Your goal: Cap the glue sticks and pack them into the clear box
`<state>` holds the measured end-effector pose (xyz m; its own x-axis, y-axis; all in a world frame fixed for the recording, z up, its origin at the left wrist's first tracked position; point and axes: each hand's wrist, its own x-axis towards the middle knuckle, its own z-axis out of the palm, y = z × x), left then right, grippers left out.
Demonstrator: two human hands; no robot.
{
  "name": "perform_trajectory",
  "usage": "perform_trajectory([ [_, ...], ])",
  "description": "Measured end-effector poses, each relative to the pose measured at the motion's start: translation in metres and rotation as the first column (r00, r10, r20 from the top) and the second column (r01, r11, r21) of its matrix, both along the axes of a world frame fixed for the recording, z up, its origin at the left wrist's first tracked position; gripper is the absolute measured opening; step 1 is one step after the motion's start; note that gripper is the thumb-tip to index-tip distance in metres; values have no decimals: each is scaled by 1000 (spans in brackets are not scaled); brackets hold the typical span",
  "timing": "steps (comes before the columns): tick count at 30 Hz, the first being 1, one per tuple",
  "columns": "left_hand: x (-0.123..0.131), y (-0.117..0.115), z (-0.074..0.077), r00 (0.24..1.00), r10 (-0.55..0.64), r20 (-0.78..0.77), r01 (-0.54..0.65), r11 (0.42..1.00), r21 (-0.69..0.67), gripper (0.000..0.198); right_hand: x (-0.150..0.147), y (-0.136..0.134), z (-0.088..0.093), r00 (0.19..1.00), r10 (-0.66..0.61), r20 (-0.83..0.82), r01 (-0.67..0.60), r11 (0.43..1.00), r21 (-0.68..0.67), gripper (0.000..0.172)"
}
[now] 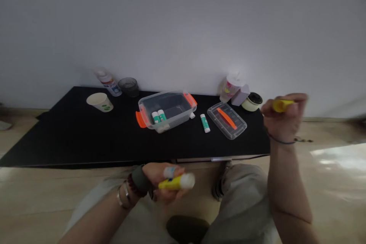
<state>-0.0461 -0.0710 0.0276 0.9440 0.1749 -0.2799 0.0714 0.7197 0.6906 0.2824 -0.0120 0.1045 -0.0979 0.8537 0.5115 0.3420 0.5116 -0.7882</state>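
My left hand point(162, 177), low in front of the desk, is closed around a yellow glue stick point(171, 183) whose white end points right. A second, whitish tube point(169, 172) lies in the same hand, blurred. Raised at the right, my right hand point(286, 116) grips a yellow cap point(282, 105) between thumb and fingers. On the desk, a clear plastic box point(177, 121) with orange clips holds two green-and-white glue sticks point(159, 116). One more green glue stick point(205, 123) lies between the box and its clear lid point(238, 131) with an orange handle.
The black desk point(114, 141) stands against a pale wall. At its left are a paper cup point(98, 101), a spray can point(110, 84) and a dark glass point(129, 87). Back right are a lidded cup point(229, 88), a lilac box point(240, 96) and a cream pot point(251, 103).
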Motion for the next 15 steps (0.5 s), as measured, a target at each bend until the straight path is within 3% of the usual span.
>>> perform_trajectory([
  [2,8,5,-9,991,128,-35,-129,992,-6,49,2,19,-20,981,-79,179,88,995,-44,26],
  [3,13,10,-14,964,252,-81,-253,967,-2,47,-4,29,-36,939,-45,342,97,986,-138,24],
  [5,20,20,-28,830,508,-229,-511,858,53,37,-21,45,-72,752,173,636,128,908,-399,18],
  [6,22,25,-35,745,593,-305,-595,798,96,32,-29,51,-88,665,241,707,182,866,-466,18],
  [8,22,33,-48,637,652,-410,-650,741,168,26,-41,60,-110,587,268,764,271,825,-497,28],
  [12,22,41,-64,619,647,-446,-604,755,257,33,-53,58,-113,640,98,762,331,860,-389,35],
  [15,28,43,-70,624,653,-430,-585,755,296,40,-75,39,-108,750,151,644,190,883,-429,25],
])
